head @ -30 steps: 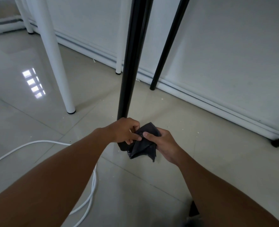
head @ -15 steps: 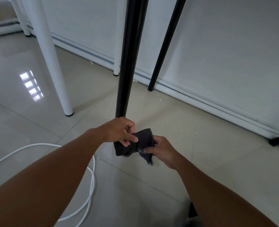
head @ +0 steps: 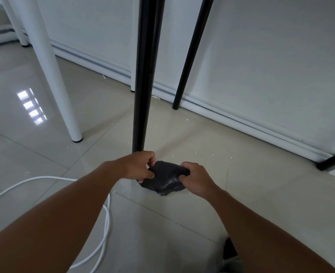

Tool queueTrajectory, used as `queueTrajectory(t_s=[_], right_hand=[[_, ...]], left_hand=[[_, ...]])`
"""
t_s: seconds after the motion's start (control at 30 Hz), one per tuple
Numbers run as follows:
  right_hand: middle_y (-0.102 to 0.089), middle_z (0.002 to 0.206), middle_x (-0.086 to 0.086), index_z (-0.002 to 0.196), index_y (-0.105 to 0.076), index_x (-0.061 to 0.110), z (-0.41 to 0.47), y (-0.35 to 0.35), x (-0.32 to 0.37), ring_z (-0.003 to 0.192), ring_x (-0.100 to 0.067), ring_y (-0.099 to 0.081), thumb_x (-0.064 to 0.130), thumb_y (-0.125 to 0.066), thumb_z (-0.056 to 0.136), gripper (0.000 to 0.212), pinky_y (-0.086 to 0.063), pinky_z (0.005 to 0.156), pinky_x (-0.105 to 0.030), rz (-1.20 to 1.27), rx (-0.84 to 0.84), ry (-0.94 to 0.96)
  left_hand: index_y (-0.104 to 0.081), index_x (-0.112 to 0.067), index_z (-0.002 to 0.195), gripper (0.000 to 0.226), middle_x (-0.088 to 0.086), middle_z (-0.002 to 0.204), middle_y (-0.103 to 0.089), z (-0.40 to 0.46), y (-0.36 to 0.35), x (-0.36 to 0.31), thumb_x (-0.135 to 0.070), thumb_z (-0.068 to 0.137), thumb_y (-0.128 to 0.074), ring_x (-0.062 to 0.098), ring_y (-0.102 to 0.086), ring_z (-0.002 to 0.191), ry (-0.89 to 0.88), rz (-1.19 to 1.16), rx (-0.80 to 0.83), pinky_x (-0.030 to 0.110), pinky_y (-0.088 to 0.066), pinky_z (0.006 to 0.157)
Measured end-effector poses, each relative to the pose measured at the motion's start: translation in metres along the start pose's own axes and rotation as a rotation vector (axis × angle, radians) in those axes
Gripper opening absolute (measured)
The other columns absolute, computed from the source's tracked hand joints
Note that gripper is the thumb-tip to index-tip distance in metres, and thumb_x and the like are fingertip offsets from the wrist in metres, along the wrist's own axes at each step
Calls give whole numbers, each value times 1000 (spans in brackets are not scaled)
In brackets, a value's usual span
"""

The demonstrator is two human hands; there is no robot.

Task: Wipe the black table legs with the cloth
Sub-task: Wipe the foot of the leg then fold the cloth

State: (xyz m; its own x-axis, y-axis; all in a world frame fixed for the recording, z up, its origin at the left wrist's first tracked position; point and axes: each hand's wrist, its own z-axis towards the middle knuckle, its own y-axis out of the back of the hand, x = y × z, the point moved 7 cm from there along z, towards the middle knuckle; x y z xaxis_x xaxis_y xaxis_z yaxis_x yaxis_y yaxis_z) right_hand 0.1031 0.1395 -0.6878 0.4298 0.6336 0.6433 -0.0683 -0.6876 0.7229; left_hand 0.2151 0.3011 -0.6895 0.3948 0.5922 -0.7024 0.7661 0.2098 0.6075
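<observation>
A black table leg (head: 143,79) runs from the top of the view down to the floor in front of me. At its foot a dark grey cloth (head: 165,181) is bunched low against the tiles, hiding the leg's base. My left hand (head: 138,167) pinches the cloth's left edge right beside the leg. My right hand (head: 195,179) grips the cloth's right side. A second black leg (head: 192,54) slants down to the wall's base behind. A third black leg (head: 333,160) pokes in at the right edge.
White furniture legs (head: 50,73) stand to the left, with another thin one (head: 132,79) by the wall. A white cable (head: 103,229) loops over the glossy tiles under my left arm. A white skirting strip (head: 241,123) lines the wall. Small white crumbs dot the floor.
Both hands have spread the cloth wider between them and lowered it to the floor at the leg's foot. The view has shifted slightly.
</observation>
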Motion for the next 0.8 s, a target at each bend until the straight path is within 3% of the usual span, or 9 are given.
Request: queueTrajectory(t_s=[0.1,0.13,0.2,0.33,0.47,0.6,0.8], right_hand=[[-62,73,2,79,-60,21,-11,13,6,70,-18,-59,6,-57,80,15,-46,59,-25,-21,28,39],[-63,75,1,80,-61,22,-15,19,7,73,-19,-62,6,-56,80,16,-48,62,-26,-12,31,51],[-66,79,0,81,-63,25,-24,35,11,78,-19,-65,8,-56,80,19,-50,65,-27,1,28,77],[-67,86,1,80,-62,34,-50,73,18,82,-18,-67,8,-59,87,27,-53,67,-30,-44,71,114],[-71,95,-2,92,-71,20,-80,114,22,85,-21,-70,4,-69,85,17,-60,61,-26,-79,103,112],[-74,98,-1,97,-77,16,-115,162,23,84,-14,-70,0,-77,77,25,-60,71,-27,-145,62,81],[-73,92,-3,95,-80,14,-171,238,41,87,-19,-68,5,-75,76,21,-56,72,-29,-273,-76,55]], left_hand=[[-43,-30,115,52,-6,103,-67,-1,-8,-11,-26,82,-83,6,-65,57,15,-182,37,17,-51,53],[-38,-33,123,60,-5,107,-68,-2,-10,-16,-35,83,-82,7,-65,56,21,-222,35,19,-52,56],[-41,-30,130,56,0,106,-73,-1,-10,-26,-44,88,-75,10,-64,52,4,-248,-19,25,-54,61],[-61,-20,108,20,8,100,-74,-4,-4,-62,-20,92,-74,8,-61,46,-87,-267,-144,27,-54,54],[-57,-26,118,43,7,102,-72,-13,-6,-109,-10,85,-79,3,-59,48,-87,-233,-84,18,-49,53],[-73,-20,87,16,11,94,-75,-29,-13,-172,-7,80,-77,-1,-58,48,-174,-32,32,13,-43,46],[-68,-21,83,14,8,91,-76,-68,0,-271,-17,82,-81,9,-65,58,-318,65,26,32,-56,66]])
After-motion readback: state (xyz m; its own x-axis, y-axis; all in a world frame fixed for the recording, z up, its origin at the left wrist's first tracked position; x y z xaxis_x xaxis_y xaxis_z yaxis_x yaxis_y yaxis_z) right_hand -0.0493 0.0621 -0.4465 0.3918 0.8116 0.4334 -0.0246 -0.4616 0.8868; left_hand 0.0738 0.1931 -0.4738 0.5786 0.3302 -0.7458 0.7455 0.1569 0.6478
